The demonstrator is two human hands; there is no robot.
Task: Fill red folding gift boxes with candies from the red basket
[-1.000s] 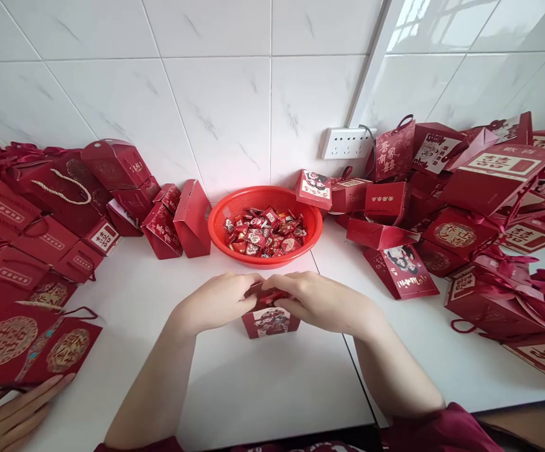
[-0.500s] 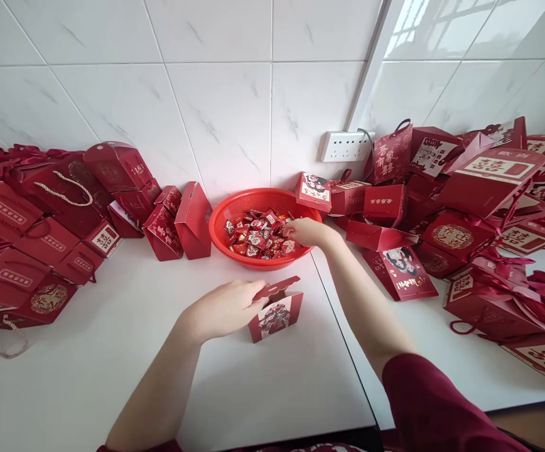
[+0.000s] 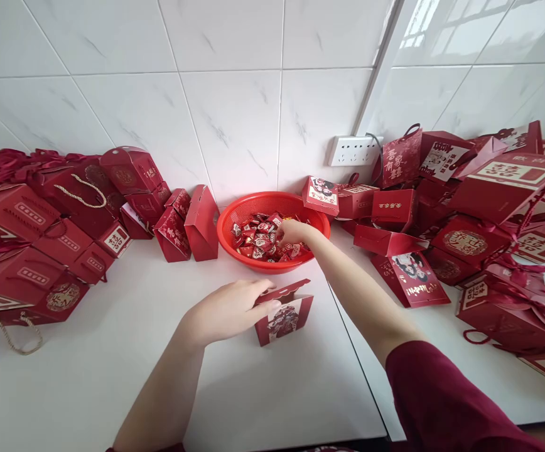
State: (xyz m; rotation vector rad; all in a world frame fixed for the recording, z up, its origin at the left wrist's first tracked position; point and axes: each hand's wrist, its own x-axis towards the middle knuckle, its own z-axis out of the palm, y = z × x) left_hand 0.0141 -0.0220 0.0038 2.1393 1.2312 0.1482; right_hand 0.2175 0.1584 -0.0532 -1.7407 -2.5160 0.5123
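Note:
A small red gift box [image 3: 284, 319] with a printed picture on its front stands upright on the white table, its top flap raised. My left hand [image 3: 235, 311] grips the box's upper left edge between thumb and fingers. Behind it, a red plastic basket [image 3: 272, 267] holds a heap of small red wrapped sweets [image 3: 260, 238]. My right hand [image 3: 296, 232] reaches over the basket's right side, with its fingers bent down among the sweets. The fingertips are partly hidden, so what they pinch cannot be made out.
Red boxes [image 3: 18, 276] are piled at the left, with two upright ones [image 3: 201, 223] beside the basket. Many more boxes [image 3: 470, 242] lie heaped at the right. A white power strip [image 3: 355, 150] is on the tiled wall. A seam runs through the table.
My right hand has shifted left and deeper into the sweets. My left hand still holds the box, its thumb now across the front. The whole view has shifted slightly.

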